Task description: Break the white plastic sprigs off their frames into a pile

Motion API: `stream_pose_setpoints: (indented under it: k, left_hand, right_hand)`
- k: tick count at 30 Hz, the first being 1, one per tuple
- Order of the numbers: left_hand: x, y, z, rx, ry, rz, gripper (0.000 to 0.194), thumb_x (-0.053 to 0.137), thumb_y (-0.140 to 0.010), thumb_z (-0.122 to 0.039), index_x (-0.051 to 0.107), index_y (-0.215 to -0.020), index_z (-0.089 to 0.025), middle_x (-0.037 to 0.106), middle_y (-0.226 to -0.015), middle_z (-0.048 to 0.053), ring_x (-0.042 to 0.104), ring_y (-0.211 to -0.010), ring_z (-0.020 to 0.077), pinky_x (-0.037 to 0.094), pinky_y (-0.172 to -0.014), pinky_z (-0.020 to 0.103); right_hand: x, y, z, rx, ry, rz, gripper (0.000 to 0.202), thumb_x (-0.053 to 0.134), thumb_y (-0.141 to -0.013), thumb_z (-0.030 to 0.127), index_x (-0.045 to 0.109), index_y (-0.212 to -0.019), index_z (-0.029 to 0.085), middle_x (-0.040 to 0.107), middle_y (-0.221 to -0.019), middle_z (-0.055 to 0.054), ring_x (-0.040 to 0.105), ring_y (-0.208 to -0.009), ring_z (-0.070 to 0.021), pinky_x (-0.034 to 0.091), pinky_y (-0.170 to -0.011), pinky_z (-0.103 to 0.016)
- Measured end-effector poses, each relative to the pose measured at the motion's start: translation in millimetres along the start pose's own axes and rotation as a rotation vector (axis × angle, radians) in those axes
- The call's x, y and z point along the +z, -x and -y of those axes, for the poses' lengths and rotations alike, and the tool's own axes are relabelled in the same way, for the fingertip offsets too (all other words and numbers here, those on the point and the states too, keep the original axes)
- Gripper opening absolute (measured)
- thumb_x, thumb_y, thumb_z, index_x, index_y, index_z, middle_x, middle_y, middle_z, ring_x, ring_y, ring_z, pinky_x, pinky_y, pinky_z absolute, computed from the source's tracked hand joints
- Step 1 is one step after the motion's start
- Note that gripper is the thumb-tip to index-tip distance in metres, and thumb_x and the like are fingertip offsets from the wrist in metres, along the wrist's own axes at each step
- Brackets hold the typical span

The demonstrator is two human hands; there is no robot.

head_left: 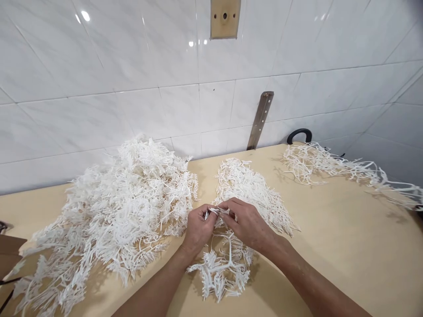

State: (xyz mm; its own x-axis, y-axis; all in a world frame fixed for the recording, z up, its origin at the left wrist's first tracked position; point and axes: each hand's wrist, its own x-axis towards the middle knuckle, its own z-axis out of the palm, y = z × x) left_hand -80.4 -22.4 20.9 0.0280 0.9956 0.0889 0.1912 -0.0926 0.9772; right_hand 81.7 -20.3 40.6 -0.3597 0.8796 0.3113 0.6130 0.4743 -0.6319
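Note:
My left hand (200,226) and my right hand (246,220) meet at the middle of the table, fingertips close together. Between them is a small white plastic sprig (214,211), pinched by my left fingers, while the right thumb and fingertips close on its other end. Below the hands lies a branched white plastic frond (228,264) with feathery tips. Just beyond my right hand spreads a pile of small loose white sprigs (249,182). A much larger heap of white feathery branches (128,193) rises to the left of my left hand.
Bare, stripped white stems (310,163) lie along the back right of the tan table (350,246). A metal strip with holes (260,121) leans on the tiled wall (175,53), near a black curved handle (299,132). Brown cardboard (9,251) stands at the left edge.

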Motion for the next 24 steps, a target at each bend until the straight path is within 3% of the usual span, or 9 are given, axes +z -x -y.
stream_pose_setpoints:
  k: [6, 11, 17, 21, 24]
  left_hand:
    - [-0.3, 0, 4, -0.002, 0.028, 0.037, 0.022, 0.056, -0.078, -0.024, 0.076, -0.086, -0.017, 0.067, -0.069, 0.002, 0.057, -0.065, 0.0161, 0.042, -0.061, 0.025]
    - [-2.3, -1, 0, -0.078, 0.097, 0.008, 0.017, 0.063, -0.076, -0.029, 0.072, -0.075, -0.015, 0.063, -0.06, 0.001, 0.055, -0.058, 0.0147, 0.042, -0.057, 0.025]
    - [-6.0, -2, -8, -0.138, 0.161, 0.029, 0.025, 0.067, -0.076, -0.04, 0.07, -0.071, -0.015, 0.055, -0.057, -0.001, 0.045, -0.053, 0.0111, 0.037, -0.054, 0.023]
    - [-4.4, -2, -2, -0.148, 0.158, -0.006, 0.028, 0.068, -0.076, -0.043, 0.068, -0.068, -0.015, 0.054, -0.057, -0.001, 0.041, -0.053, 0.0106, 0.034, -0.053, 0.022]
    - [-2.3, -2, 4, -0.113, 0.103, -0.006, 0.031, 0.067, -0.077, -0.043, 0.063, -0.062, -0.016, 0.051, -0.056, -0.002, 0.042, -0.055, 0.0113, 0.034, -0.055, 0.023]
  right_hand:
    - [3, 2, -6, -0.01, 0.066, -0.04, 0.019, 0.049, -0.095, 0.021, 0.068, -0.096, 0.019, 0.071, -0.09, -0.006, 0.065, -0.076, -0.0173, 0.05, -0.067, -0.03]
    - [1, -1, -11, 0.114, 0.065, -0.099, 0.019, 0.052, -0.09, 0.022, 0.07, -0.086, 0.021, 0.072, -0.081, -0.003, 0.065, -0.069, -0.0171, 0.048, -0.062, -0.029]
    - [-3, -1, -13, 0.256, -0.14, 0.001, 0.02, 0.054, -0.087, 0.029, 0.073, -0.088, 0.022, 0.069, -0.068, 0.0, 0.062, -0.058, -0.0149, 0.048, -0.05, -0.025]
    - [-4, 0, -17, 0.3, -0.332, 0.089, 0.025, 0.052, -0.088, 0.031, 0.072, -0.099, 0.021, 0.067, -0.065, 0.0, 0.061, -0.053, -0.0132, 0.049, -0.041, -0.022]
    - [-6, 0, -15, 0.314, -0.338, 0.095, 0.026, 0.051, -0.089, 0.032, 0.071, -0.102, 0.02, 0.068, -0.069, -0.001, 0.062, -0.054, -0.0132, 0.048, -0.04, -0.022]
